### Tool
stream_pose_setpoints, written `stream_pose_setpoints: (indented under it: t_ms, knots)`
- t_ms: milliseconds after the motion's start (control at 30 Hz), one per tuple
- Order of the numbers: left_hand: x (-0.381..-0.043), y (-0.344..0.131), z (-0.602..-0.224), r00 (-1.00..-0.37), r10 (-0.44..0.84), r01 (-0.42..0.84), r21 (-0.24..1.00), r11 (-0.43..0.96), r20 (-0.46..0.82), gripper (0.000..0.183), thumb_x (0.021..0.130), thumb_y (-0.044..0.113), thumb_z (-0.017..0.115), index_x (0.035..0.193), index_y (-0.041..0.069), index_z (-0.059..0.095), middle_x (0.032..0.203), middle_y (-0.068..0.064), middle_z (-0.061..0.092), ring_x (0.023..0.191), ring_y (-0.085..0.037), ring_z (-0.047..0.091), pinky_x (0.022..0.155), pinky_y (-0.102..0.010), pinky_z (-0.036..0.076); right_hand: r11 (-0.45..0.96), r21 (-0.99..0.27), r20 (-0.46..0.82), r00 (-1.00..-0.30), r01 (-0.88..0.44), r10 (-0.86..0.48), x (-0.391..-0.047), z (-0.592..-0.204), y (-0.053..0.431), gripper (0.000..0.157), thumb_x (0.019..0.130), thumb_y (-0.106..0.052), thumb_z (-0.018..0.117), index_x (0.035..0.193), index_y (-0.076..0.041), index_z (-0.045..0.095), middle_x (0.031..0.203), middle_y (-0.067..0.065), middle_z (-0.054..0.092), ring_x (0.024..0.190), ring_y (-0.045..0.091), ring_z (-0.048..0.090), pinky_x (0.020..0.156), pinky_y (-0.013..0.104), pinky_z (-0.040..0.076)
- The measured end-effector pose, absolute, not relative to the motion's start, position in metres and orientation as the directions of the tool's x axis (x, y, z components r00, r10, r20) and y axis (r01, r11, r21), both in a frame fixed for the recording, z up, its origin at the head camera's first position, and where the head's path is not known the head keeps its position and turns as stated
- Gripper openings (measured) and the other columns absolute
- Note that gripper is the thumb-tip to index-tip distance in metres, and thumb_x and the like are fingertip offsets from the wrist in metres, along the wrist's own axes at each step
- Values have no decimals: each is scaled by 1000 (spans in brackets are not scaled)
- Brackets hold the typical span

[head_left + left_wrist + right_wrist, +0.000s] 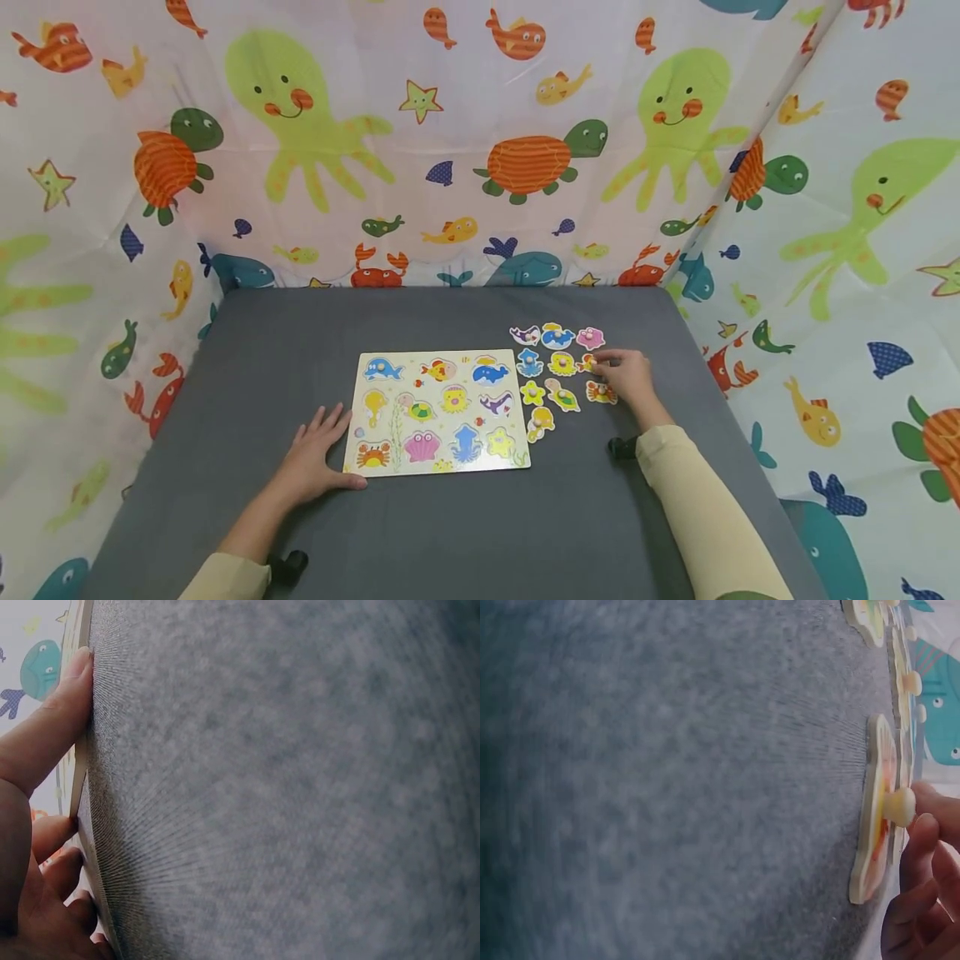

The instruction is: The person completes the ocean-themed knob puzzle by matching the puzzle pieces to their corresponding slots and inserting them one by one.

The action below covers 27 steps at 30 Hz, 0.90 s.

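Fingers of left hand (317, 457) spread, touching board (444, 429); right hand (630, 379) pinched fish piece (585, 364) toward right edge of worktop (480, 533).

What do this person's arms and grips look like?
The left sleeve and right sleeve are cream, the right showing green at the frame's bottom edge. A small black object sits by each wrist. Left grip and right grip wear no gloves.

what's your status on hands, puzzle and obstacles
Left hand against corner of puzzle board. Right hand pinching fish piece. Squid piece, octopus piece between it and board.
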<state>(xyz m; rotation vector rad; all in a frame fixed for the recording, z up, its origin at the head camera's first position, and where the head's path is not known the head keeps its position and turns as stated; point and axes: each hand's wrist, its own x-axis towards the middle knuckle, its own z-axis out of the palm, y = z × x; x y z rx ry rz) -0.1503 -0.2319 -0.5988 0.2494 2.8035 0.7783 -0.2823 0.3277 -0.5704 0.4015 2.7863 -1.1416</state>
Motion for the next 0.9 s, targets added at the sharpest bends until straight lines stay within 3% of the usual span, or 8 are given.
stream_pose_setpoints:
  t_ms: [400,900]
  knots:
    - [-149,-229,-599,-964,208,92,526,845,-166,132,56,64,90,159,8,31,166,-21,21,154,-46,7,120,-69,5,692,-659,-198,-955,295,219,-283,-574,325,24,95,-22,72,116,-10,77,120,17,68,97,26,59,75,34,48]
    - [-149,-230,-600,-966,200,81,540,838,-165,132,56,63,91,159,9,30,167,-19,20,155,-45,5,121,-68,4,698,-693,-63,-979,181,192,-285,-547,298,24,92,-25,76,109,-9,79,107,13,76,90,24,68,71,29,54]
